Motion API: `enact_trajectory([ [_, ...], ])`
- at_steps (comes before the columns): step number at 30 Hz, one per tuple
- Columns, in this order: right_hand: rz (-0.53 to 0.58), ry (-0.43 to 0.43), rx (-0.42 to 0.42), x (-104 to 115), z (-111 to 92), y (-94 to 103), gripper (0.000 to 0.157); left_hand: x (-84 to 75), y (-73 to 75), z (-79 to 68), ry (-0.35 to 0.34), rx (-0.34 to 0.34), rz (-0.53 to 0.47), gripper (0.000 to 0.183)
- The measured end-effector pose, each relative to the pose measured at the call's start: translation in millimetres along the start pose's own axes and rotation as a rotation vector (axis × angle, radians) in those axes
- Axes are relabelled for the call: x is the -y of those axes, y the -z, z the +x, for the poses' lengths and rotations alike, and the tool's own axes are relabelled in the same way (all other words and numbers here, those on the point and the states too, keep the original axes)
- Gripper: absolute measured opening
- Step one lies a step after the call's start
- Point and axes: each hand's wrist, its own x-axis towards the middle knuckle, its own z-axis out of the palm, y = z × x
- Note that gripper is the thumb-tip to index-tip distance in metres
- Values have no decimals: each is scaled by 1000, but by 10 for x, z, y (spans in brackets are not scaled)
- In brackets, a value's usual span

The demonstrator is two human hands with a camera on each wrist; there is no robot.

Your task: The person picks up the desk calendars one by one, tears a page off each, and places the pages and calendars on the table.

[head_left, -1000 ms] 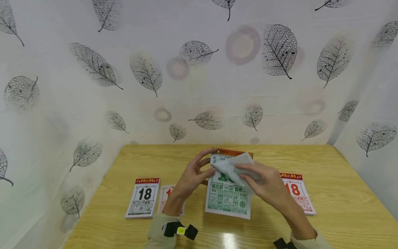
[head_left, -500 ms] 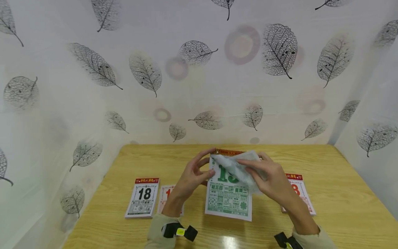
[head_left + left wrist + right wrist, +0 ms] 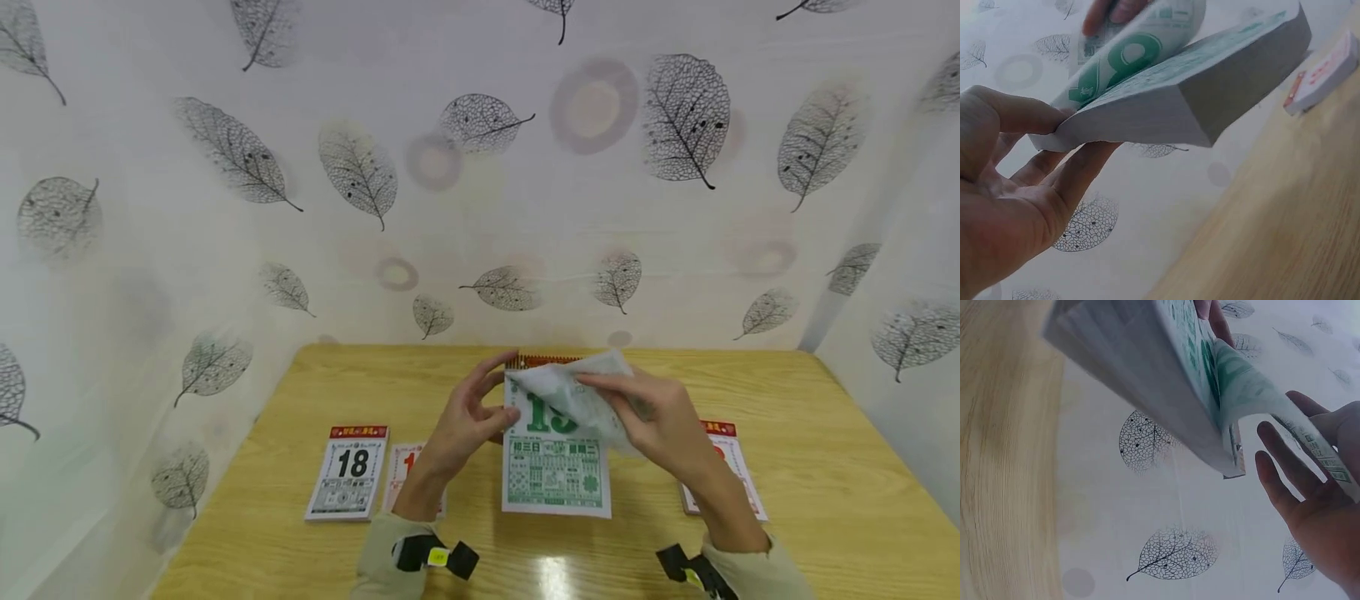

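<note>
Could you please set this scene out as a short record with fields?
left hand: grips the green-printed calendar by its left edge
right hand: holds its bent-back sheet
height: held above the table
left side: black-numbered 18 calendar, red-printed calendar partly hidden
right side: another calendar, partly hidden
backdrop: leaf-patterned covering

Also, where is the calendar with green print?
In the head view, the calendar is at centre above the table, gripped by the left hand, with the right hand holding its lifted sheet.
</note>
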Motion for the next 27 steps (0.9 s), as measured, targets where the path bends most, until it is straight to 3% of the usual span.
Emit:
enact_trajectory([
  [7,-46,-19,-82,-117,3,48,39,9,-3,5,-18,13,-8,72],
  [11,-52,-68,-83,-134,14,81,37,12,-9,10,-20,18,-29,71],
  [19,39,-224,-52,-154,7,131,33,16,-40,26,9,-25,-7,62],
  [27,167,-315,-33,-195,-14,176,29,32,-37,24,9,-2,-26,62],
])
